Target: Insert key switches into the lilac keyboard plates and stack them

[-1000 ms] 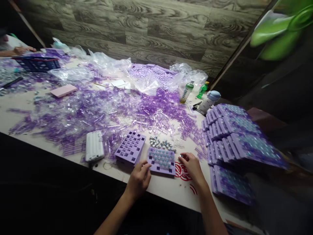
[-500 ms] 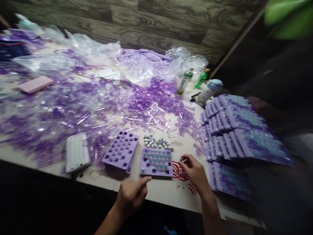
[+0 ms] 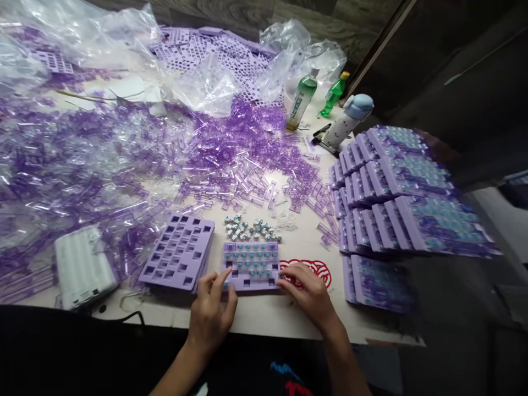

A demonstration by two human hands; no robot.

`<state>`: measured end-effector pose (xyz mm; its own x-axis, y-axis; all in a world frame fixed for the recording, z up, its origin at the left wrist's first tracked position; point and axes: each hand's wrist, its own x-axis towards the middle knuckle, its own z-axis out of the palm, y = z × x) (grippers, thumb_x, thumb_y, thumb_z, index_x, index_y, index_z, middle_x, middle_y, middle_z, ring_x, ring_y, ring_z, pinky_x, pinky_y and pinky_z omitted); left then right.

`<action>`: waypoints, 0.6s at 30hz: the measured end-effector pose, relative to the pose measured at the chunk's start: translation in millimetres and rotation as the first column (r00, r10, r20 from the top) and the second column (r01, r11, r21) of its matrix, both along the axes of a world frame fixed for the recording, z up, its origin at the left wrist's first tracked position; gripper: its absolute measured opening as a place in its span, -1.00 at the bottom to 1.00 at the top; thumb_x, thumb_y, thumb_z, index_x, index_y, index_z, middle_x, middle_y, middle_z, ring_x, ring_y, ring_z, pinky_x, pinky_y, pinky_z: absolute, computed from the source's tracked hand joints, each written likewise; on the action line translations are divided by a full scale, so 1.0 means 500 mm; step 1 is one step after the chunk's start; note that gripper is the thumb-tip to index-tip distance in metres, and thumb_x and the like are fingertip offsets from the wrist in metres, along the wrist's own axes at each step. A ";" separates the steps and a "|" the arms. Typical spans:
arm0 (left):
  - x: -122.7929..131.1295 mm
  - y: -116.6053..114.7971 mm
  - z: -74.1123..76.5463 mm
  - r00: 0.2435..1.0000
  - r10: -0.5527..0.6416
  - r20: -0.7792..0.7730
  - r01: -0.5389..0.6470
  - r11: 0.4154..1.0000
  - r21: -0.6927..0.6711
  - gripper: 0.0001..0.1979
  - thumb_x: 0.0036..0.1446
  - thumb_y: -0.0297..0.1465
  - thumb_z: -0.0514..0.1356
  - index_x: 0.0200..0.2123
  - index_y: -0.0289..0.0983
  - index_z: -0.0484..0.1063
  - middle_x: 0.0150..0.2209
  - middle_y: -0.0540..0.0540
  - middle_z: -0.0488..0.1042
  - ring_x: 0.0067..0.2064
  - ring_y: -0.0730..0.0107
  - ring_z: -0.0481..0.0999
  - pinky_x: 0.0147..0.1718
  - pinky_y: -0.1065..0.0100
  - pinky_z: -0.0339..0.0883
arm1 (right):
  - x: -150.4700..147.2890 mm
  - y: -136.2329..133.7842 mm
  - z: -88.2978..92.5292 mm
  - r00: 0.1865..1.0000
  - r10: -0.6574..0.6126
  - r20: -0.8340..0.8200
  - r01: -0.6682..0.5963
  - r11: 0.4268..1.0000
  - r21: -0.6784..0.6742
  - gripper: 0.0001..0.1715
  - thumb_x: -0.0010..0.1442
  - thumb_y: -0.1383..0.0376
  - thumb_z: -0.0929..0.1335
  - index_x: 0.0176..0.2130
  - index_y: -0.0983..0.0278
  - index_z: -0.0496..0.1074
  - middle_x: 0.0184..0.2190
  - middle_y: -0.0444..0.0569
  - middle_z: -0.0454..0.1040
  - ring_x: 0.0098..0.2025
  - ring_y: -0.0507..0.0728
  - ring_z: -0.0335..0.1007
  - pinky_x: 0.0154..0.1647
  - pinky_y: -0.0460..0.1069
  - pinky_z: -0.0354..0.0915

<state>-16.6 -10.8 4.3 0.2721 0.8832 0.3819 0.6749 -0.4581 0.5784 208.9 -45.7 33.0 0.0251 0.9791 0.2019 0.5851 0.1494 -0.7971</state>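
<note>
A purple keyboard plate (image 3: 251,265), most of its holes filled with teal switches, lies near the table's front edge. My left hand (image 3: 211,312) rests at its front left corner, fingers spread and the index tip on the plate. My right hand (image 3: 308,292) is at the front right corner, its fingertips pinched on a small switch pressed against the plate's edge. Just behind the plate lies a little heap of loose switches (image 3: 252,228). A stack of empty purple plates (image 3: 177,254) sits to the left.
Stacks of filled plates (image 3: 396,192) crowd the right side. A white power bank (image 3: 82,268) lies front left. Clear purple plastic pieces (image 3: 124,159) and bags cover the middle and back. Two green bottles (image 3: 301,99) and a blue-capped flask (image 3: 346,121) stand behind.
The view tilted down and closer. My left hand returned to the plate's left corner. My right hand moved left from the red mark to the plate's right corner with the small piece.
</note>
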 end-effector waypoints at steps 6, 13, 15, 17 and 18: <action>-0.004 0.003 -0.003 0.999 -0.032 0.035 0.034 0.998 -0.048 -0.60 0.12 -0.47 0.11 0.06 -0.31 0.21 -0.13 -0.22 0.26 -0.13 0.26 0.39 -0.28 0.32 0.43 | -0.023 0.022 0.004 0.999 0.039 -0.001 -0.039 0.999 0.038 -0.87 0.23 0.33 0.31 -0.17 0.25 0.40 -0.32 -0.02 0.46 -0.26 0.12 0.38 -0.25 -0.01 0.32; -0.012 -0.005 -0.015 0.983 -0.055 0.177 0.079 0.988 -0.133 -0.47 0.10 -0.54 0.10 0.15 -0.31 0.07 -0.18 -0.16 0.33 -0.24 0.38 0.41 -0.30 0.38 0.40 | -0.005 0.025 0.014 0.999 0.036 0.029 -0.037 0.999 0.038 -0.79 0.20 0.44 0.32 -0.14 0.24 0.39 -0.27 -0.03 0.45 -0.20 0.11 0.37 -0.18 -0.01 0.31; -0.012 -0.008 -0.015 0.978 -0.053 0.204 0.084 0.986 -0.147 -0.47 0.10 -0.55 0.10 0.15 -0.30 0.08 -0.19 -0.15 0.32 -0.28 0.41 0.40 -0.34 0.40 0.40 | -0.006 0.026 0.017 0.998 0.046 0.031 -0.047 0.998 0.033 -0.78 0.21 0.45 0.31 -0.12 0.24 0.38 -0.25 -0.02 0.44 -0.18 0.11 0.36 -0.17 0.00 0.30; -0.011 -0.009 -0.014 0.971 -0.083 0.224 0.118 0.981 -0.151 -0.48 0.10 -0.56 0.09 0.14 -0.30 0.08 -0.21 -0.14 0.32 -0.33 0.45 0.38 -0.37 0.42 0.39 | -0.013 0.030 0.020 0.998 0.065 0.024 -0.065 0.997 0.027 -0.76 0.22 0.46 0.29 -0.10 0.24 0.37 -0.24 -0.02 0.44 -0.17 0.11 0.36 -0.17 0.00 0.31; -0.010 -0.009 -0.012 0.968 -0.107 0.228 0.143 0.978 -0.149 -0.48 0.10 -0.57 0.09 0.14 -0.30 0.08 -0.22 -0.13 0.32 -0.35 0.47 0.37 -0.38 0.43 0.38 | -0.020 0.033 0.021 0.997 0.076 0.020 -0.076 0.997 0.028 -0.76 0.23 0.46 0.29 -0.10 0.24 0.37 -0.24 -0.01 0.44 -0.17 0.11 0.36 -0.17 0.00 0.31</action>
<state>-21.9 -15.4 -1.9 0.3105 0.9025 0.2983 0.4676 -0.4183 0.7787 199.0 -29.4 43.3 -0.0534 0.9718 0.2297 0.5864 0.2167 -0.7805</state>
